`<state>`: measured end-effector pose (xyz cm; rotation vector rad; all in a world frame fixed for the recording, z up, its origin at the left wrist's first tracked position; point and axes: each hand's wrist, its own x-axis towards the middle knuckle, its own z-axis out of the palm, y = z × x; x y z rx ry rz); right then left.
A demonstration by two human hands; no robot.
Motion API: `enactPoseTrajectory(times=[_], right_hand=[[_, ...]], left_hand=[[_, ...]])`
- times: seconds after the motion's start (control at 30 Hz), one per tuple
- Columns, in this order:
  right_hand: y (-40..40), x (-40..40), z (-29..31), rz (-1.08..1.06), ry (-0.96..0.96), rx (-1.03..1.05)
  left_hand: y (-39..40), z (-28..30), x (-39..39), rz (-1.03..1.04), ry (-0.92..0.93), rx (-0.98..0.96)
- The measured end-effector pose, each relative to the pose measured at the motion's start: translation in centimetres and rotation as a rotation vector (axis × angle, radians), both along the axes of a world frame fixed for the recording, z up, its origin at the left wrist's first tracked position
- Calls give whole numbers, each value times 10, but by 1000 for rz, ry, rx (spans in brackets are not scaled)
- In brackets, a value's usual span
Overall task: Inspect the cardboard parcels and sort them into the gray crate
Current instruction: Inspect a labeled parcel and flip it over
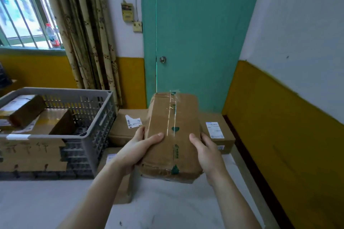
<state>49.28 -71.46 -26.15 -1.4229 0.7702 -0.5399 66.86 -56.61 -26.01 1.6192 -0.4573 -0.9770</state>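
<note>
Parcel (171, 135): held btwn both my hands above the tabletop (167, 206), long axis pointing away from me.
Left hand (135, 152): gripped its left edge, thumb on top.
Right hand (206, 152): gripped its right edge.
Gray crate (93, 117): left of my hands, left hand nearer; already held parcels.
Room: teal door (195, 33) ahead, more boxes (216, 130) behind my hands.

Teal painted door (195, 33) w/ round metal knob (162, 59) straight ahead, set betw. white upper walls (301, 24) over mustard-yellow lower wall band (279, 109). At left, barred window (20, 11) w/ green frame, daylight coming thru, clear plastic bottle w/ red label (52, 35) on sill, beige patterned curtain (89, 29) hanging beside it. Yellowed wall box (127, 12) & small switch plate (137, 27) left of door; pale marbled surface (55, 201) in fgd.
</note>
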Motion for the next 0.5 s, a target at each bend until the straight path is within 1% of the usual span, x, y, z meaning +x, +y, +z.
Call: enactPoseTrajectory(times=[0.23, 0.3, 0.37, 0.43, 0.5], right_hand=[[-22, -29, 1, 3, 1, -16], [-24, -35, 0, 0, 7, -45], [-22, -38, 0, 13, 5, -126], [-22, -42, 3, 31, 3, -203], [-24, -42, 3, 31, -2, -210]], left_hand=[[-21, 3, -38, 42, -47, 59], [-26, 3, -47, 62, -35, 74], [-29, 2, -54, 89, -24, 44], [-33, 4, -61, 111, -58, 15], [-35, 7, -65, 118, -104, 11]])
